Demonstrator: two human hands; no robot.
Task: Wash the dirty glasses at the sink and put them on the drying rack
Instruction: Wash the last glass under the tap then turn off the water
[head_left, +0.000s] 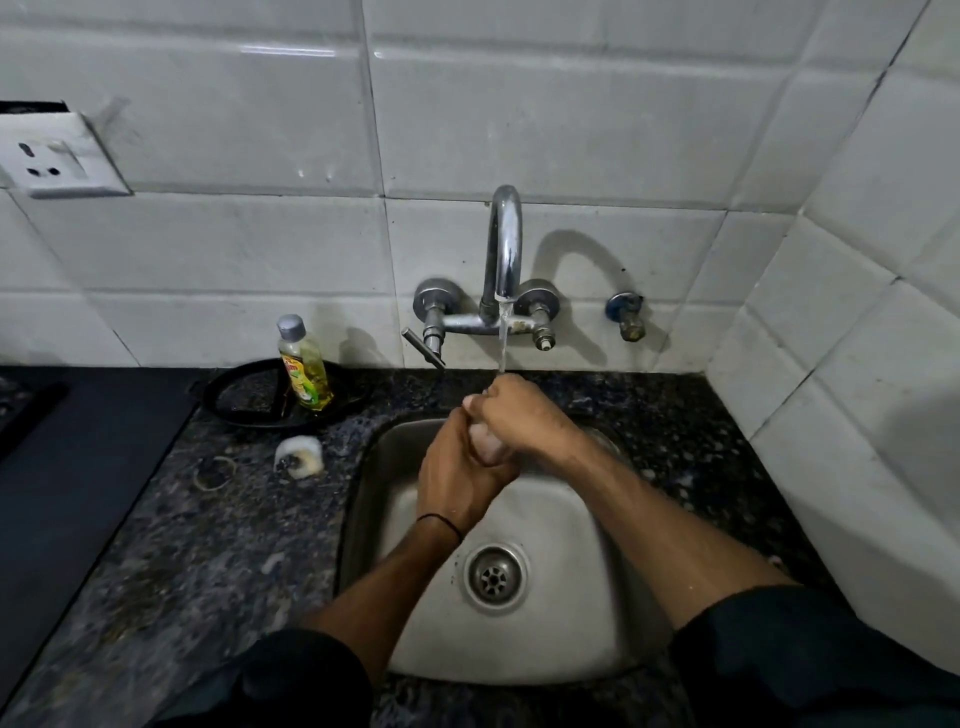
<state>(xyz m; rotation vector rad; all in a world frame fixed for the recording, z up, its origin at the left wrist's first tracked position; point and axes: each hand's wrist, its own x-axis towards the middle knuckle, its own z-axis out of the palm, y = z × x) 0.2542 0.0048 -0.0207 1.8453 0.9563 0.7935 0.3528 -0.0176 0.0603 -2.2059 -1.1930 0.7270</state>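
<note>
head view, and the glass is right in the thick of it: a pale, cloudy shape, mostly hidden, caught between both hands above the back of the sink, just under the stream of water falling from the tap. the left hand wraps round it from below, fingers curled tight on the body, a black thread at the wrist. the right hand clamps over the upper end, fingers folded round it, with the water landing on its knuckles. whether fingers reach inside the glass, i cannot tell; it is blurred there. by my reading this is the rinse-and-rub stage of washing, not yet the putting away. below the hands the drain sits open in the steel basin. out on the speckled counter to the left lies a foamy sponge, and behind it a bottle of yellow dish liquid stands on a dark round pan. no drying rack shows anywhere in this view, nor any other glass. the next move likely calls for turning the glass so water sluices out the foam, then a firm wet-handed grip to carry it off to the rack, wherever that stands.
</note>
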